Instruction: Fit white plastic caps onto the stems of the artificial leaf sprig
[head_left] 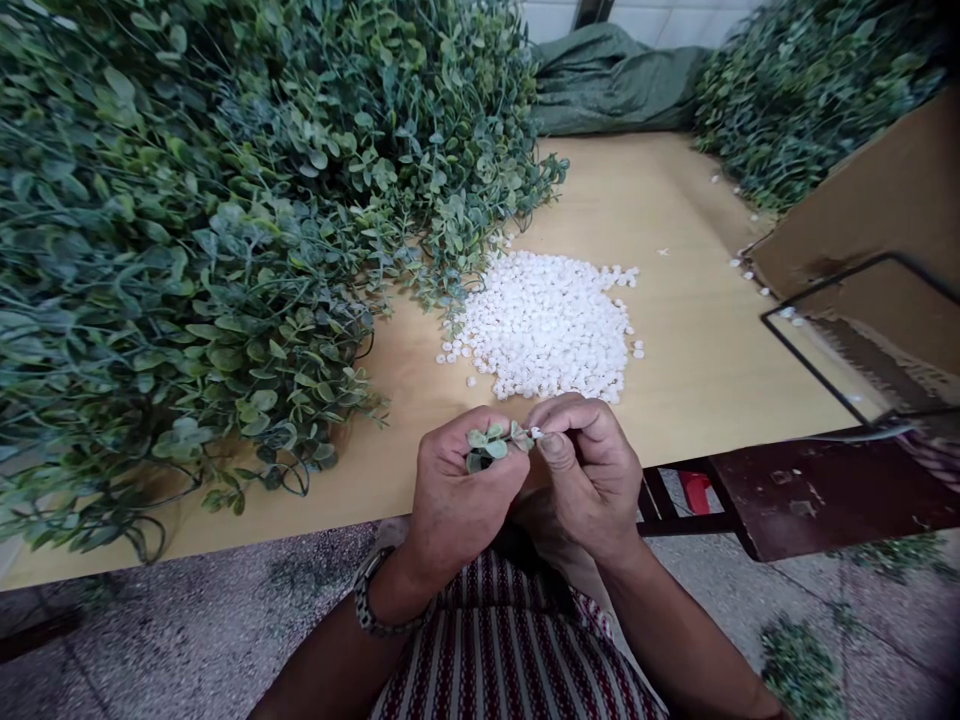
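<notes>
Two hands, one sprig, and one small white plastic piece at the near edge of a smooth tan surface (697, 370).
The left hand (465, 490) grips the green-leaved artificial sprig (496, 449); the right hand (596, 470) pinches the white piece (536, 433) at its stem end. Beyond lies one pile of round white plastic pieces (551, 325), too many to count. Two green foliage heaps (225, 230) flank the surface, which extends rightward from the pile to brown torn cardboard (885, 200).

Left-wrist watch (364, 600), chunky linked band; striped garment (510, 655) in dark red, white, black; forearms (675, 625) bare.
</notes>
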